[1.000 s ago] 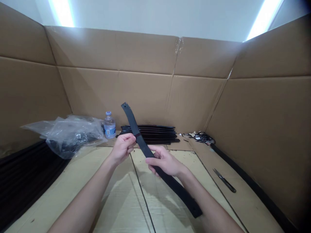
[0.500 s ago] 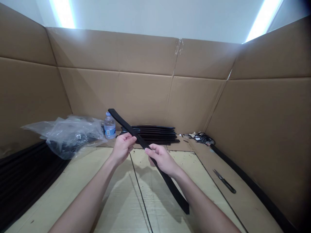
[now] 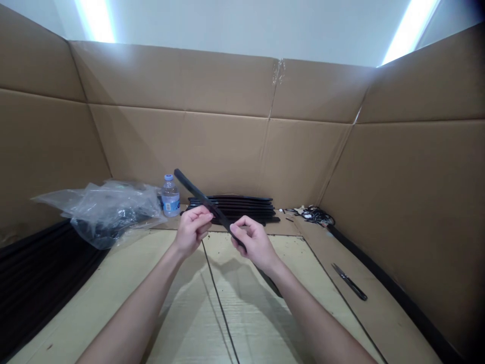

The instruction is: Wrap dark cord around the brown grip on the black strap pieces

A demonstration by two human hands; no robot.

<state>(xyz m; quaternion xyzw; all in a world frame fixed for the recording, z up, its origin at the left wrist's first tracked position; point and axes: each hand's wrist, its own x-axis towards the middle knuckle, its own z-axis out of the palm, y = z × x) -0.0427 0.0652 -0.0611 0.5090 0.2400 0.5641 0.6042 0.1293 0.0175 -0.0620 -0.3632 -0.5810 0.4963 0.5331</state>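
A long, narrow black strip (image 3: 189, 186) slants across the middle of the view, its far end raised towards the back wall. My left hand (image 3: 192, 230) is closed in a pinch at the strip's left edge, partway along it. Closer to me, my right hand (image 3: 255, 243) grips the same strip between thumb and fingers. My right hand and wrist hide part of the strip's near half. Below my left hand a thin dark line (image 3: 220, 301) runs towards me; whether it is a cord or a seam I cannot tell.
Several black strips (image 3: 242, 207) lie stacked at the back beside a water bottle (image 3: 170, 197). Clear plastic bags (image 3: 113, 207) and black material (image 3: 41, 283) are on the left. On the right are thread snips (image 3: 349, 282), a long black strip (image 3: 390, 288) and tangled scraps (image 3: 316, 215). Cardboard walls (image 3: 223, 136) surround the table.
The black strip has turned about its length, so it now looks narrower, edge towards me. My right hand has shifted slightly right with its fingers more curled; my left hand has barely moved.
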